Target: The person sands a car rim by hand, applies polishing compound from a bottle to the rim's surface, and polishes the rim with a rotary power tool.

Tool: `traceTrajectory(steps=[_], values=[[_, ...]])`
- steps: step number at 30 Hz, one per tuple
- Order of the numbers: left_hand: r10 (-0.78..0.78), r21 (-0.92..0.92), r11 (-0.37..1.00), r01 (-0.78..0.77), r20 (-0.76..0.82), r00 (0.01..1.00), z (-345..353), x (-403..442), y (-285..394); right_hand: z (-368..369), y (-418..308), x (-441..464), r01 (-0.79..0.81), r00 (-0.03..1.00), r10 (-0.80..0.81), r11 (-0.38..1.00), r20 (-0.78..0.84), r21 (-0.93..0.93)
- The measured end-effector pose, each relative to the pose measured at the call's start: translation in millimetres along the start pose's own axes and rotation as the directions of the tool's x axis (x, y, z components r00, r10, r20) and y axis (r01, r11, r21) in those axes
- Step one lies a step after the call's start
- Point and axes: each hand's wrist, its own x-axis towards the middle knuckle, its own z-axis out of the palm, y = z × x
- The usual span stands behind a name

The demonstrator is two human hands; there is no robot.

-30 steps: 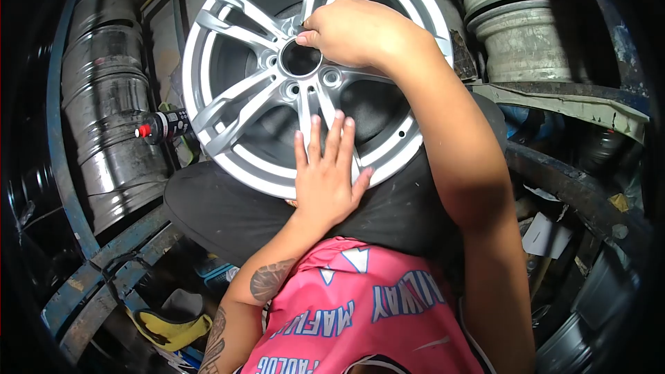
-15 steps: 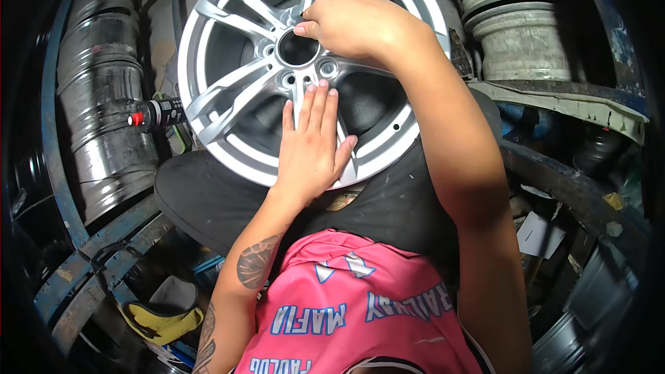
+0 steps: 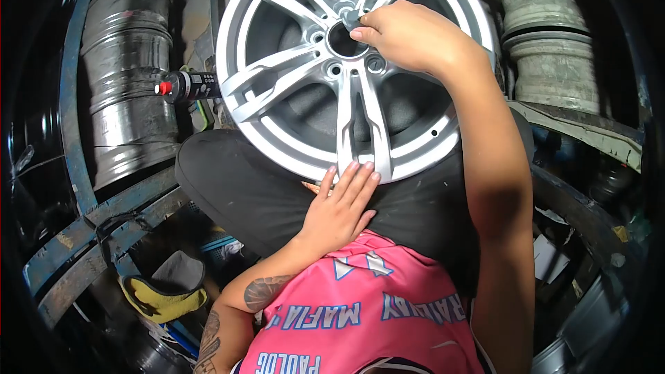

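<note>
A silver alloy wheel (image 3: 315,167) with paired spokes lies face up across my dark-trousered legs. Its round center bore (image 3: 344,40) is ringed by several bolt holes. My left hand (image 3: 339,201) rests palm down with fingers spread, the fingertips touching the wheel's near rim at the foot of a spoke pair. Over the hub, my right hand (image 3: 409,34) pinches a small dark grey piece (image 3: 352,19) against the far edge of the bore. The piece looks like folded sandpaper or cloth; its exact kind is unclear.
Stacked metal rims stand at the left (image 3: 131,69) and more dusty rims (image 3: 551,62) at the right. A black bottle with a red cap (image 3: 187,87) lies left of the wheel. Blue metal frame bars (image 3: 76,97) and a yellow-grey item (image 3: 166,291) are at the left.
My left hand has slid from the spokes near the hub back to the near rim. My right hand stays at the bore, and the grey piece now shows. The whole view has shifted.
</note>
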Motion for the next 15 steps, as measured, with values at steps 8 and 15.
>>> traceTrajectory(steps=[8, 15], values=[[-0.267, 0.153, 0.954, 0.259, 0.028, 0.963, -36.6, -32.3, -28.0, 0.3, 5.6, -0.7, 0.034, 0.999, -0.032, 0.998, -0.043, 0.047], [-0.45, 0.314, 0.834, 0.455, -0.09, 0.888, -60.4, -8.7, -62.5, -11.8, 21.6, -3.5, 0.003, 0.996, 0.003, 0.998, -0.09, 0.067]])
